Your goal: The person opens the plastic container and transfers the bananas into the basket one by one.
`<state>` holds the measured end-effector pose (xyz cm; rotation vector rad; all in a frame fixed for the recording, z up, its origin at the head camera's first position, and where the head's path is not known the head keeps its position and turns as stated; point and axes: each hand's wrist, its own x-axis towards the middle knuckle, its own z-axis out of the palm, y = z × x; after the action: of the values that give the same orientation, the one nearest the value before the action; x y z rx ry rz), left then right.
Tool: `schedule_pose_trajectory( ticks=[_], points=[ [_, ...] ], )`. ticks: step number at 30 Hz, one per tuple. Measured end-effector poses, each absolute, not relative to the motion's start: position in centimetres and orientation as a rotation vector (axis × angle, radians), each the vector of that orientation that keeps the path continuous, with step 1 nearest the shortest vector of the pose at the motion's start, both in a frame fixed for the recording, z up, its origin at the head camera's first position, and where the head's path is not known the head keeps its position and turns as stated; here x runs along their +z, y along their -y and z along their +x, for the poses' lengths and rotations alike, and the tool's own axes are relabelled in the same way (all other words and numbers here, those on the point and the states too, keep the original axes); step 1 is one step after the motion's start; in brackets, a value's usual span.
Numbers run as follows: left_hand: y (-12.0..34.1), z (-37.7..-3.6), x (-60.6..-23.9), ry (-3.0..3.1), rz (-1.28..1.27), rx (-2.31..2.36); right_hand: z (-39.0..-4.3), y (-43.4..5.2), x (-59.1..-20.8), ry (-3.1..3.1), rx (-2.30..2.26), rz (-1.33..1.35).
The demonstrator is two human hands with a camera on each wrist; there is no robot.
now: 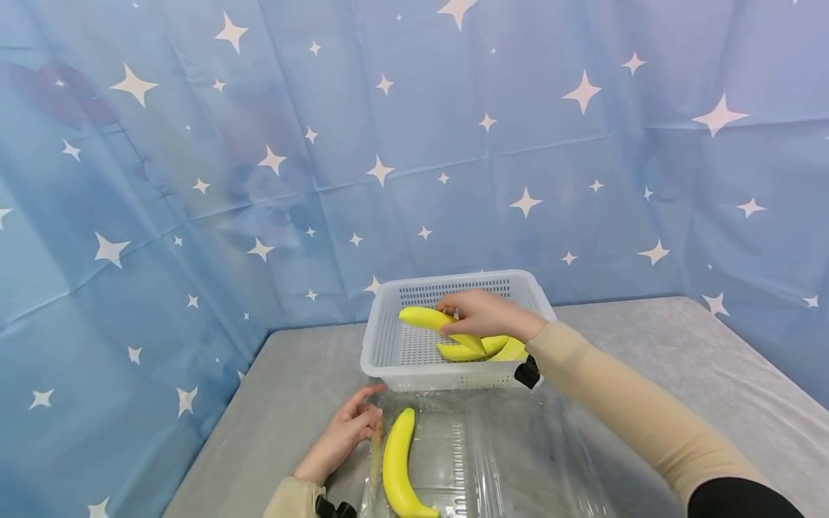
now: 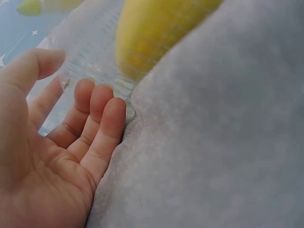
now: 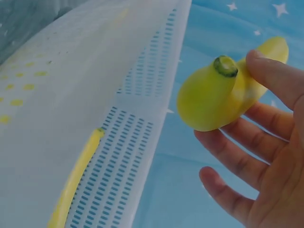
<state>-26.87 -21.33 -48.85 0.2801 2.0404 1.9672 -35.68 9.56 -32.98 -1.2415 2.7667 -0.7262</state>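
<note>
My right hand (image 1: 482, 315) pinches a yellow banana (image 1: 422, 317) between thumb and fingers, over the white perforated basket (image 1: 388, 370). The right wrist view shows that banana (image 3: 206, 102) with its cut stem end facing the camera. Below it, more bananas (image 1: 461, 352) lie in the basket. My left hand (image 1: 343, 435) rests against the left side of a clear plastic container (image 1: 440, 450), with loosely bent fingers touching its edge in the left wrist view. Inside this container, along its left side, lies one banana (image 1: 397, 464).
The basket stands directly behind the clear container on a grey cloth-covered table (image 1: 278, 403). A transparent lid part (image 1: 531, 446) spreads to the container's right. Behind the table hangs a blue curtain (image 1: 337, 144) with white stars.
</note>
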Motion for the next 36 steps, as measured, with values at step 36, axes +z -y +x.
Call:
schedule_pose_trajectory(
  ticks=[36],
  points=[
    [21.7,-27.2,-49.4,-2.035,0.323,1.982,-41.3,-6.9,-34.0,-2.707,-0.89,-0.978]
  ],
)
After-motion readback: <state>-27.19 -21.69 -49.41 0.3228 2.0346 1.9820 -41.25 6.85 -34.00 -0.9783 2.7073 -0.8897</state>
